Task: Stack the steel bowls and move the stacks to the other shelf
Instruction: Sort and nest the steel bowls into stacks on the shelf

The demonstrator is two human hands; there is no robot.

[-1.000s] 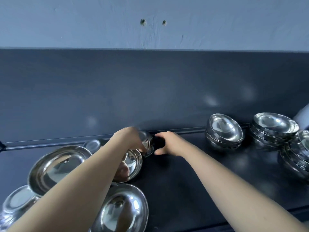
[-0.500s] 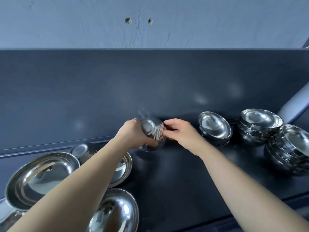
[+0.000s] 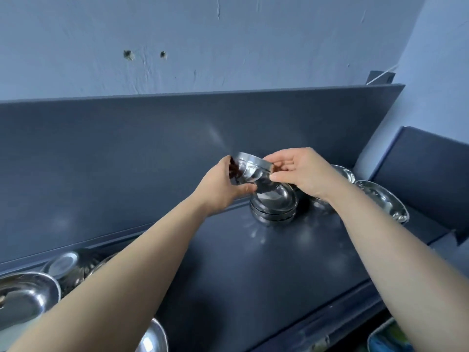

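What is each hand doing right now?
Left hand: closed on the small steel bowl, held above a stack.
Right hand: fingers gripping the same bowl's rim.

Both bare forearms reach forward and upward, converging ahead of the person. The left hand (image 3: 223,185) curls around the left side of a small shiny steel bowl (image 3: 250,171), thumb underneath. The right hand (image 3: 302,171) grips the bowl's right rim with thumb and fingertips, palm turned partly upward, wrist bent.
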